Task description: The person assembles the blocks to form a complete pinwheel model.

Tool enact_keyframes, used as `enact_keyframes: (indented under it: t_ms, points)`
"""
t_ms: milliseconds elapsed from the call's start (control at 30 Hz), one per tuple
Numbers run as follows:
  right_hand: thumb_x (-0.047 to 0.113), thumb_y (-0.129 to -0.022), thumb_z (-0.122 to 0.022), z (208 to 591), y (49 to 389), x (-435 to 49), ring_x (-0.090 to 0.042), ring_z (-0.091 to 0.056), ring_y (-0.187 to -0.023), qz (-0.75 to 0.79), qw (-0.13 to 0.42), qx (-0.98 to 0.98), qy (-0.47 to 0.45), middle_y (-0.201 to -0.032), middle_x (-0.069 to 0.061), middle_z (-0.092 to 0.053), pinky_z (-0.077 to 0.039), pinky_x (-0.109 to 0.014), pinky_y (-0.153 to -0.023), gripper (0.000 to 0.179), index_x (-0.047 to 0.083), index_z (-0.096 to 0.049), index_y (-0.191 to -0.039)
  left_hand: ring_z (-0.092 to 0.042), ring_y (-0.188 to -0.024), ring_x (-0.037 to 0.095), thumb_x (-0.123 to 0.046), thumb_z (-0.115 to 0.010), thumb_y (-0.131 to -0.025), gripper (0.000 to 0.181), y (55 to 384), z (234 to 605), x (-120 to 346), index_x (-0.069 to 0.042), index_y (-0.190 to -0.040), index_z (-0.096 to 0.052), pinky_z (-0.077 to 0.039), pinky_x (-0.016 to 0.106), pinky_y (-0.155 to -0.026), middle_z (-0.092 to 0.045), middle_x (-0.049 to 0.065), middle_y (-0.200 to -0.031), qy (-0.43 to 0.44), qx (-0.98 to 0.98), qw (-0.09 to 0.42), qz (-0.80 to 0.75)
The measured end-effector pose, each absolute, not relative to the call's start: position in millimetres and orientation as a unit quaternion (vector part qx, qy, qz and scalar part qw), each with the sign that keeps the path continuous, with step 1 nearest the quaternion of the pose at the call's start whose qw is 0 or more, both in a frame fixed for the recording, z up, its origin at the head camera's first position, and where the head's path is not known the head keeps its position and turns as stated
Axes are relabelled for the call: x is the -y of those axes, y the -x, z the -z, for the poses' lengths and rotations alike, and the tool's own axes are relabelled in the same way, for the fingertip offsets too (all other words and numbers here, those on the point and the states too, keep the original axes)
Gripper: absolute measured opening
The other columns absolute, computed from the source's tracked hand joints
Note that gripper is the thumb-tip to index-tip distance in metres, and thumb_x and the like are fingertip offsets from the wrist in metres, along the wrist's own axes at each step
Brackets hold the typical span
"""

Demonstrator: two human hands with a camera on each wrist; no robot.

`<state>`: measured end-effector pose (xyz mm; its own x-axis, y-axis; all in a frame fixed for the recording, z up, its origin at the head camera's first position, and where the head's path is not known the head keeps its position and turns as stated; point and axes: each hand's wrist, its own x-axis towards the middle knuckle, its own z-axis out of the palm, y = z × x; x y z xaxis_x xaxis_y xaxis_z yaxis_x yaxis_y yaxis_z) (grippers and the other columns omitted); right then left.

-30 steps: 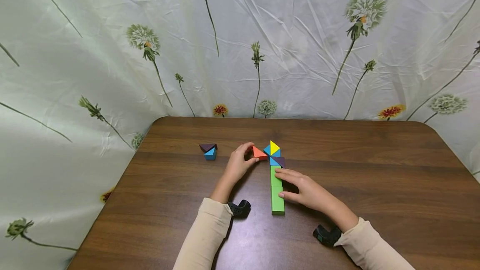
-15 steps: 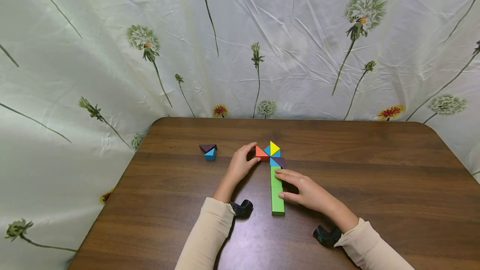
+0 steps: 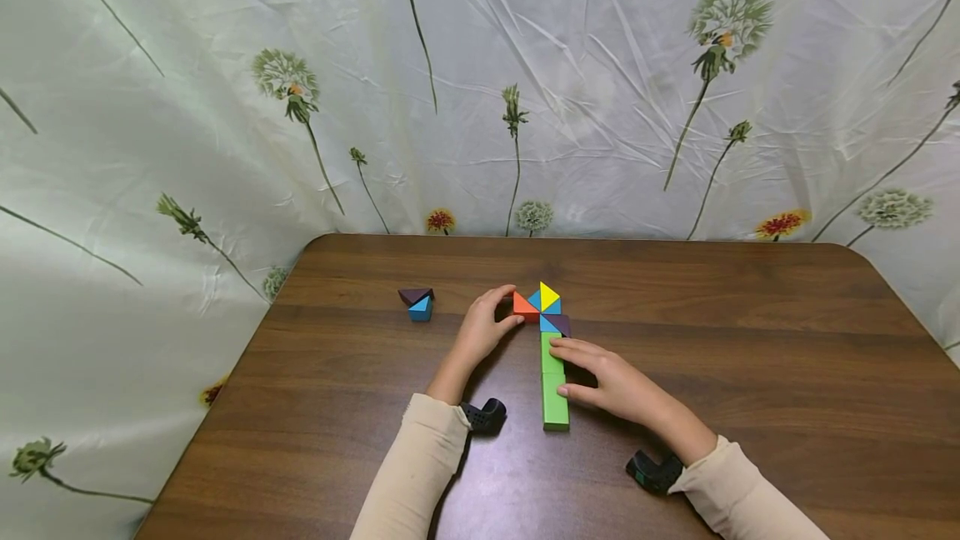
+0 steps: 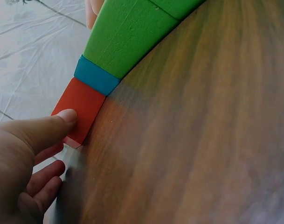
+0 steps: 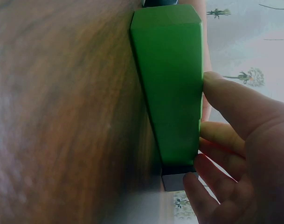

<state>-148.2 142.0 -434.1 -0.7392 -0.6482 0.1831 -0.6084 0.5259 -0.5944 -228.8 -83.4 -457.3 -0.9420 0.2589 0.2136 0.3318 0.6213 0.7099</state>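
Note:
In the head view my left hand [image 3: 480, 330] pinches a red triangular block [image 3: 527, 312], thumb on the near face and index finger at the far corner. The red block touches a cluster of blue blocks [image 3: 551, 307], a yellow triangle [image 3: 548, 295] and a dark purple triangle [image 3: 558, 322]. Below the cluster, two green blocks [image 3: 555, 401] lie end to end. My right hand [image 3: 611, 380] rests its fingertips on them, fingers relaxed. The left wrist view has the thumb on the red block [image 4: 81, 105], against a blue face [image 4: 96, 76].
To the left lie a dark purple triangular block [image 3: 415, 296] and a blue one [image 3: 422, 309], touching. A brown wooden table [image 3: 750, 315] carries everything. Behind it hangs a pale curtain [image 3: 600, 107] printed with dandelions. Black devices [image 3: 486, 417] sit at both wrists.
My left hand has moved slightly right, turning the red block so its near face lies straight and its tip meets the cluster. The right hand and green blocks have not moved.

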Motion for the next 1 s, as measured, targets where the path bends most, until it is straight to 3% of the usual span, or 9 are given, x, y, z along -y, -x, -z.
enact_keyframes:
  t_ms: [400, 1000]
  points:
    - [0.039, -0.085, -0.059, 434, 148, -142, -0.023, -0.037, -0.124, 0.327, 0.023, -0.872, 0.362, -0.136, -0.006, -0.041, -0.034, -0.043, -0.096, 0.058, 0.003, -0.048, -0.129, -0.050, -0.107, 0.024, -0.021, -0.068, -0.081, 0.050, 222, 453, 96, -0.006, -0.125, -0.050, -0.041, 0.038, -0.090, -0.053, 0.010, -0.116, 0.145, 0.897, 0.078, 0.411]
    - [0.041, -0.085, -0.058, 435, 148, -142, -0.023, -0.037, -0.124, 0.321, 0.024, -0.875, 0.360, -0.136, -0.005, -0.041, -0.035, -0.042, -0.096, 0.058, 0.004, -0.049, -0.129, -0.051, -0.101, 0.029, -0.011, -0.071, -0.077, 0.039, 206, 443, 143, 0.001, -0.112, -0.058, -0.042, 0.041, -0.085, -0.056, 0.013, -0.109, 0.122, 0.860, 0.285, 0.406]
